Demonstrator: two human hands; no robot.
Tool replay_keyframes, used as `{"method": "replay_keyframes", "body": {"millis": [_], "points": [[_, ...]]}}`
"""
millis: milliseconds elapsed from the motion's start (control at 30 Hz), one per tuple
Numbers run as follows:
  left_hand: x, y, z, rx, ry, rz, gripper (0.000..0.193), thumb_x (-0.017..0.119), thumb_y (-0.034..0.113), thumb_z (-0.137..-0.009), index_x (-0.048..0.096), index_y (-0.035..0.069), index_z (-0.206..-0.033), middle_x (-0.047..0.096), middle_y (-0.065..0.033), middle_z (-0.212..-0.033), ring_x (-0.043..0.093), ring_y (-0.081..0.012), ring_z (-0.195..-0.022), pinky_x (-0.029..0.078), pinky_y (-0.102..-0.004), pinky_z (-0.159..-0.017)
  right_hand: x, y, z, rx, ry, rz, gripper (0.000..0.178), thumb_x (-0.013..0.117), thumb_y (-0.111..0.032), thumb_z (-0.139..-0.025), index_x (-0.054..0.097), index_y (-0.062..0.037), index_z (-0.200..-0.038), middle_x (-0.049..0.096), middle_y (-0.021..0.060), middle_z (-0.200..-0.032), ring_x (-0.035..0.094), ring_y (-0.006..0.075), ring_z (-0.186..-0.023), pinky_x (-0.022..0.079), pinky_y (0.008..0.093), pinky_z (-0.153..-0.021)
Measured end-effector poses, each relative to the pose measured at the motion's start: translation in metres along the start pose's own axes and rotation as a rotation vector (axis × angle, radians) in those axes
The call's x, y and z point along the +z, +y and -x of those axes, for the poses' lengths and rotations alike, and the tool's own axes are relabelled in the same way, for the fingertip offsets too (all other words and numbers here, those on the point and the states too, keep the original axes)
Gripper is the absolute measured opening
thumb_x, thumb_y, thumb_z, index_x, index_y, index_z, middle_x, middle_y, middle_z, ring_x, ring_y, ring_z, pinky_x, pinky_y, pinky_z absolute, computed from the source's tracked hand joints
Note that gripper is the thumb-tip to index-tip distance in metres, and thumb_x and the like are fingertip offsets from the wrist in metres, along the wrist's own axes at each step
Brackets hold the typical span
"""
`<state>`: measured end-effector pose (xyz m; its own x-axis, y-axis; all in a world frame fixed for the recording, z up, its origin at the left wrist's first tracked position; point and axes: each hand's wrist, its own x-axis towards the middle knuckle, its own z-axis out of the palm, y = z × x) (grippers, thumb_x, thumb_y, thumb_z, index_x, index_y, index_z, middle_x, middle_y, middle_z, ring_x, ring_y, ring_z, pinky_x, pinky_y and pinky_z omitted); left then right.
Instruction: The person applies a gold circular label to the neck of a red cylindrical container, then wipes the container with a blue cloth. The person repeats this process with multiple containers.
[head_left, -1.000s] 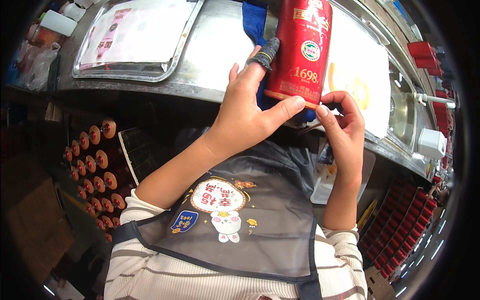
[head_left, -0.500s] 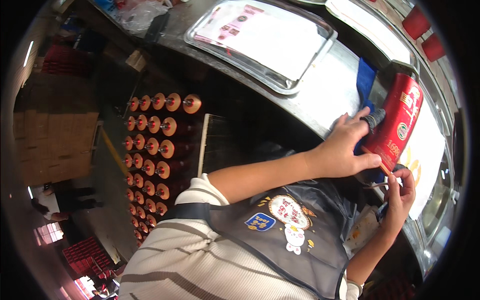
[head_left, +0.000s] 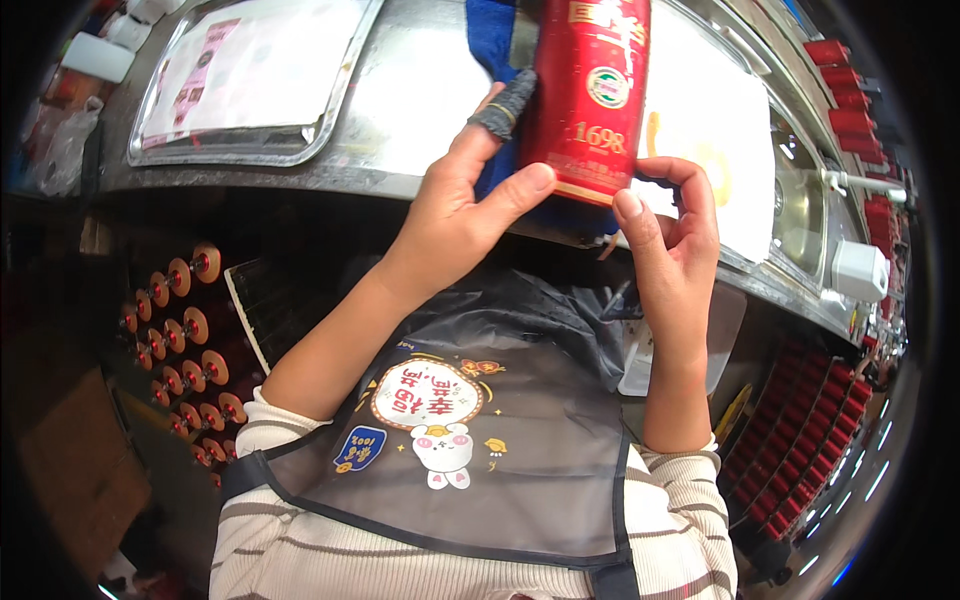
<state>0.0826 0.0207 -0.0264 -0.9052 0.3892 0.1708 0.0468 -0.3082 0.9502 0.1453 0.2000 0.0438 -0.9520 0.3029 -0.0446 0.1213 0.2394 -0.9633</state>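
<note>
A red bottle with gold and white print lies over the worktop, its lower end toward me. My left hand holds its left side, the thumb on the front near the base. A grey finger sleeve covers one fingertip of that hand. My right hand grips the lower right edge of the bottle between bent forefinger and thumb. Its other fingers are curled and partly hidden. Under and beside the bottle lies a blue cloth. The bottle's upper end runs out of the picture.
A metal tray with printed white sheets stands on the worktop at left. White paper lies at right, beside a metal basin. Rows of gold-based red items stand low at left; stacked red items stand at right.
My view has turned right, so the bottle and both hands sit nearer the middle. The bottle appears more upright in the picture. My right thumb and forefinger have moved to the bottle's right edge.
</note>
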Motion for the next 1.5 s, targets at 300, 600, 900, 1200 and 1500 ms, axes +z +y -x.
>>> {"method": "replay_keyframes", "body": {"millis": [300, 600, 900, 1200, 1500], "points": [[-0.005, -0.006, 0.005, -0.143, 0.027, 0.283, 0.054, 0.062, 0.020, -0.100, 0.045, -0.005, -0.146, 0.041, -0.0185, -0.155, 0.031, -0.0245, -0.147, 0.025, -0.0370, -0.120, 0.007, -0.001, 0.002, 0.070, -0.027, -0.018, 0.041, 0.074, -0.016, -0.093, 0.048, -0.0019, -0.121, 0.057, 0.0063, -0.108, 0.055, 0.0029, -0.068, 0.040, 0.0158, -0.057], [0.007, -0.006, 0.003, -0.014, 0.111, -0.023, 0.060, 0.076, 0.034, -0.090, 0.057, -0.003, -0.132, 0.055, -0.0226, -0.139, 0.033, -0.0391, -0.146, 0.029, -0.0456, -0.117, 0.009, -0.001, 0.003, 0.068, -0.023, -0.051, 0.042, 0.073, -0.010, -0.092, 0.045, -0.0017, -0.123, 0.054, 0.0084, -0.115, 0.061, 0.0064, -0.078, 0.045, 0.0172, -0.065], [0.006, -0.005, 0.002, -0.014, 0.124, 0.001, 0.061, 0.076, 0.032, -0.090, 0.055, -0.003, -0.135, 0.055, -0.0253, -0.139, 0.034, -0.0415, -0.146, 0.030, -0.0471, -0.117, -0.004, 0.007, 0.000, 0.132, -0.069, -0.155, 0.039, 0.070, -0.010, -0.094, 0.046, -0.0029, -0.124, 0.054, 0.0076, -0.120, 0.062, 0.0063, -0.078, 0.044, 0.0170, -0.063], [-0.001, -0.005, 0.003, -0.071, 0.108, 0.209, 0.051, 0.060, 0.022, -0.101, 0.047, -0.005, -0.144, 0.052, -0.0193, -0.146, 0.043, -0.0242, -0.140, 0.034, -0.0369, -0.115, -0.005, 0.015, -0.001, 0.102, -0.047, -0.118, 0.031, 0.060, -0.012, -0.099, 0.049, -0.0037, -0.126, 0.052, 0.0021, -0.094, 0.044, 0.0020, -0.055, 0.031, 0.0174, -0.047], [0.001, 0.002, 0.006, 0.105, 0.055, -0.344, 0.072, 0.079, 0.037, -0.079, 0.052, -0.006, -0.129, 0.054, -0.0284, -0.138, 0.037, -0.0410, -0.143, 0.020, -0.0597, -0.116, -0.002, 0.010, 0.001, 0.066, 0.029, 0.040, 0.029, 0.050, -0.019, -0.103, 0.053, -0.0003, -0.125, 0.042, -0.0055, -0.056, 0.035, 0.0032, -0.044, 0.024, 0.0191, -0.044]]}}
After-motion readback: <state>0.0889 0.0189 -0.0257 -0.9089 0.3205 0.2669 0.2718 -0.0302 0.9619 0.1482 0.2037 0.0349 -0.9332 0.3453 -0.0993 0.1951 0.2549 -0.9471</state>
